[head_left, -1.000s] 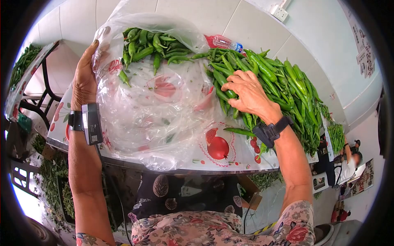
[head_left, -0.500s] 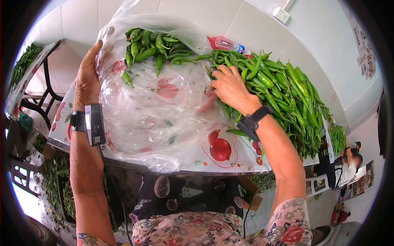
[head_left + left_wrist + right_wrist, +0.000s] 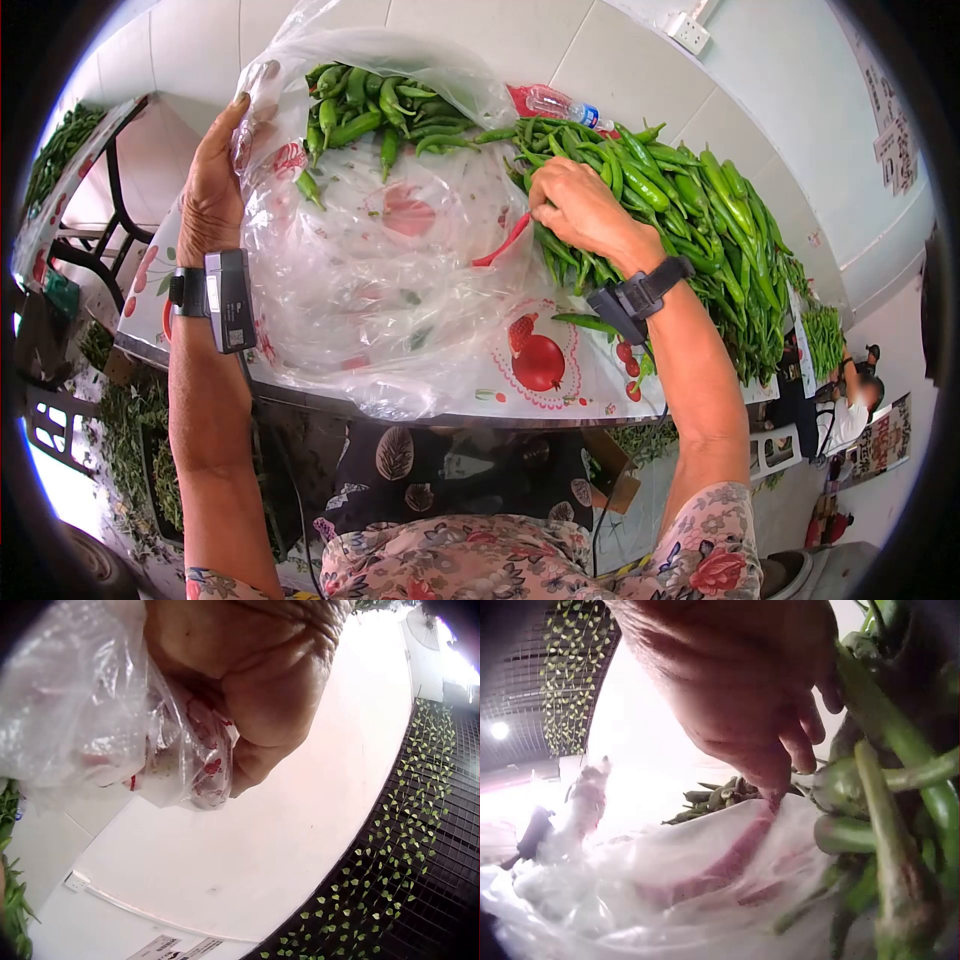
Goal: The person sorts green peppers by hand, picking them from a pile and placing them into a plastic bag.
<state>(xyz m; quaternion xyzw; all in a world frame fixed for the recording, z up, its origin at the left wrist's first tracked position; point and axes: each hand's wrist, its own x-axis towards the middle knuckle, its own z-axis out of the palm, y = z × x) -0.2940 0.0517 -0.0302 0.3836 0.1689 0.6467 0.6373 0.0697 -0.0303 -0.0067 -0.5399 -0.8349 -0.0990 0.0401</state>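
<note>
Plastic bag (image 3: 350, 310) covers the left half of the bench (image 3: 602, 380), between both hands; a red strip (image 3: 503, 240) slants from the right hand (image 3: 585, 210) toward the near-left corner; that hand, the nearer to the pepper pile (image 3: 690, 220), appears pinched closed on the strip; the pile crowds the bag's right rim; the left hand (image 3: 212, 180) grips the bag's left side, fingers partly hidden by film; a bottle (image 3: 558, 107) lies by the far edge.

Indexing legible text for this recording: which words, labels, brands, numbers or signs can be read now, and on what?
None can be read.
Bottle label: too small.
Label on the left wrist's black device: too small.
Papers on the wall: too blurred.
Poster, far right: too small.
Red marks on the plastic bag: unclear whether text.
</note>
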